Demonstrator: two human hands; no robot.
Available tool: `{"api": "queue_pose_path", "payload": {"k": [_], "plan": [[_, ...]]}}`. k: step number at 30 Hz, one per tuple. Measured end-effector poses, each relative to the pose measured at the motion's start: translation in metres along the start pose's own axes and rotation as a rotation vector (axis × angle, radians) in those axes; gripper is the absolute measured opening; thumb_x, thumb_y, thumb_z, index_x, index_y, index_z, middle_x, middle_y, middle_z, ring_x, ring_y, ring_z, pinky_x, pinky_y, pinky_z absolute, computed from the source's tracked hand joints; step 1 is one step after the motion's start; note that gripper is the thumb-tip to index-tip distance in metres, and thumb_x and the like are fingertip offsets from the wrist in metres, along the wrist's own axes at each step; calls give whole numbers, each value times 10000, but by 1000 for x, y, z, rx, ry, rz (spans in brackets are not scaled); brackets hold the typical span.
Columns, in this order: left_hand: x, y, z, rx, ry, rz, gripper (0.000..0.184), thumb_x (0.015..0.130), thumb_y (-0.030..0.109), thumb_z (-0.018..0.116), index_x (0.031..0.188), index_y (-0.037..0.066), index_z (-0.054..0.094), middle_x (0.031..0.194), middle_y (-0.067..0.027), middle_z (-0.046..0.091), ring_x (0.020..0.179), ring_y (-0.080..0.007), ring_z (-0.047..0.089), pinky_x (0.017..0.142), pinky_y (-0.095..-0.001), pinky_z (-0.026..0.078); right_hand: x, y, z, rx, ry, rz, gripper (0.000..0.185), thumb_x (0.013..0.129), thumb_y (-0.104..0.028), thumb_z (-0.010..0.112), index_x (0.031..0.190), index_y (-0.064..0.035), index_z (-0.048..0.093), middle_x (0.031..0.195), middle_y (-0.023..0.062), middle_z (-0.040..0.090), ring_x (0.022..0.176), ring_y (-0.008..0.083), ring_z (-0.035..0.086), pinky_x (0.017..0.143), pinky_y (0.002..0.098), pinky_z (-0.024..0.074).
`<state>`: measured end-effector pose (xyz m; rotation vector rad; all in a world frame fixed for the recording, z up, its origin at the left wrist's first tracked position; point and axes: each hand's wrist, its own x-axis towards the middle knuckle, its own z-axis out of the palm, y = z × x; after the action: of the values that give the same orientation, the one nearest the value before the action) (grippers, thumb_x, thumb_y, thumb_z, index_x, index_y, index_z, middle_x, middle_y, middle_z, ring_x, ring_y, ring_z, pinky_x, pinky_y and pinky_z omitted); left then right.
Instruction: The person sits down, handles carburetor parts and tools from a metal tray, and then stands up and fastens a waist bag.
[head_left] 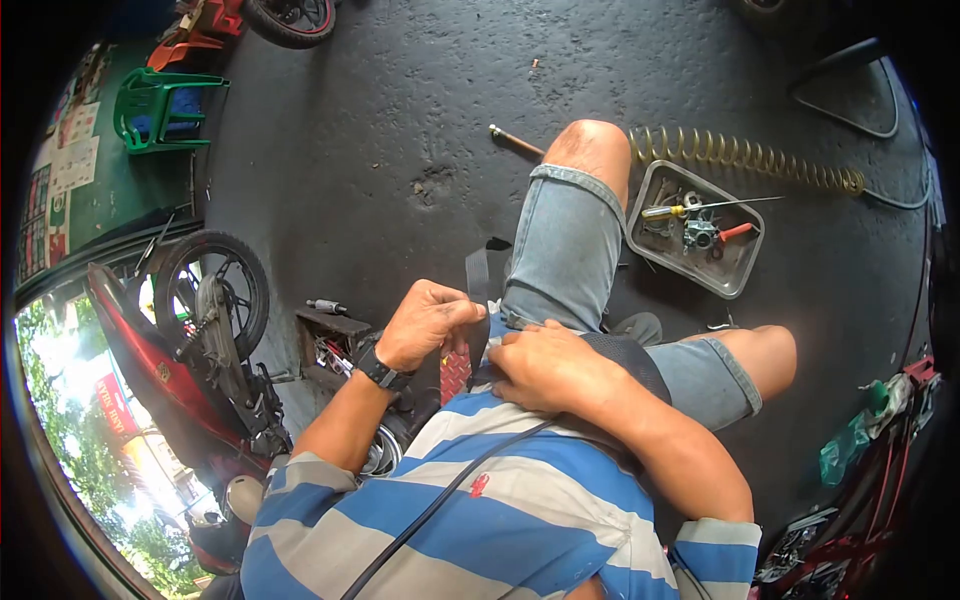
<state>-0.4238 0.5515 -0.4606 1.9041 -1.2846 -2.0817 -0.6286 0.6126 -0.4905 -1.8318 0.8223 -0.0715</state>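
Note:
My left hand [437, 325], with a dark watch on its wrist, pinches a black webbing strap [477, 272] in front of my waist. The strap's free end sticks up above the fingers, and the rest hangs below them. My right hand [548, 366] lies against my waist with its fingers curled in. What those fingers hold is hidden; a black mesh belt [630, 365] runs out from under that hand across my lap. A red textured piece [455, 375] shows just below my left hand.
At right, a metal tray [638, 225] holds a screwdriver [665, 212] and a carburetor-like part [700, 234]. A coiled hose [745, 150] lies beyond it. To the left stand a red motorbike [165, 370], a low toolbox [330, 322] and a green plastic chair [160, 110].

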Motion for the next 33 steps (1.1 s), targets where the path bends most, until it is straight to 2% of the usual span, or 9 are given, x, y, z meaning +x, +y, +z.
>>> {"api": "queue_pose_path", "payload": {"k": [3, 6, 9, 13, 16, 25, 28, 31, 33], "plan": [[0, -3, -2, -45, 41, -8, 265, 908, 199, 691, 752, -13, 716, 580, -71, 650, 488, -133, 645, 441, -226, 467, 11, -5, 9, -107, 98, -61, 241, 868, -281, 670, 875, -48, 731, 924, 147, 727, 880, 342, 708, 838, 488, 512], [2, -11, -11, -107, -62, -101, 238, 934, 168, 704, 784, -18, 709, 666, -74, 673, 542, -147, 671, 453, -256, 505, 14, -1, 16, -153, 150, -117, 203, 844, -232, 660, 777, -53, 727, 840, 136, 725, 798, 340, 712, 794, 473, 532], [2, -16, -25, -86, -290, -145, 210, 935, 173, 722, 907, -35, 725, 791, -94, 717, 672, -163, 710, 576, -286, 571, 10, 5, 16, -106, 166, -134, 199, 838, -211, 647, 748, -50, 723, 805, 141, 719, 777, 344, 709, 764, 459, 545], [-7, -31, -29, 100, -519, -220, 180, 901, 73, 757, 1043, -35, 733, 893, -75, 742, 824, -146, 701, 764, -286, 574, 9, 11, 15, -52, 180, -126, 205, 845, -199, 629, 750, -45, 726, 796, 159, 712, 774, 362, 699, 727, 466, 544], [-13, -39, -21, 125, -451, -177, 196, 870, 97, 802, 1007, -33, 750, 885, -46, 737, 850, -104, 656, 832, -281, 530, 7, 13, 12, -16, 165, -98, 211, 850, -201, 628, 753, -42, 727, 787, 169, 708, 767, 371, 695, 710, 477, 539], [-18, -40, -18, 212, -373, -99, 245, 883, 165, 799, 1051, -13, 776, 921, -73, 764, 867, -131, 684, 853, -296, 549, 8, 17, 6, 20, 156, -72, 225, 874, -211, 624, 808, -34, 746, 767, 188, 705, 749, 389, 696, 697, 486, 542], [-15, -47, -22, 270, -417, -36, 310, 927, 200, 755, 1112, -48, 736, 984, -108, 760, 897, -153, 695, 849, -312, 563, 9, 17, 7, 14, 149, -56, 213, 868, -217, 636, 822, -44, 753, 772, 186, 708, 756, 389, 696, 703, 484, 543], [-14, -49, -20, 117, -410, -162, 334, 928, 212, 754, 1137, -47, 726, 986, -101, 759, 902, -152, 693, 862, -319, 556, 6, 18, 5, 30, 167, -65, 202, 852, -224, 654, 832, -52, 758, 786, 183, 712, 769, 386, 697, 709, 483, 544], [-13, -49, -19, 195, -439, -85, 339, 928, 216, 752, 1141, -47, 724, 980, -100, 756, 901, -152, 689, 865, -323, 552, 4, 19, 3, 21, 165, -68, 200, 839, -228, 665, 837, -53, 761, 794, 182, 714, 776, 384, 698, 713, 481, 544]]}}
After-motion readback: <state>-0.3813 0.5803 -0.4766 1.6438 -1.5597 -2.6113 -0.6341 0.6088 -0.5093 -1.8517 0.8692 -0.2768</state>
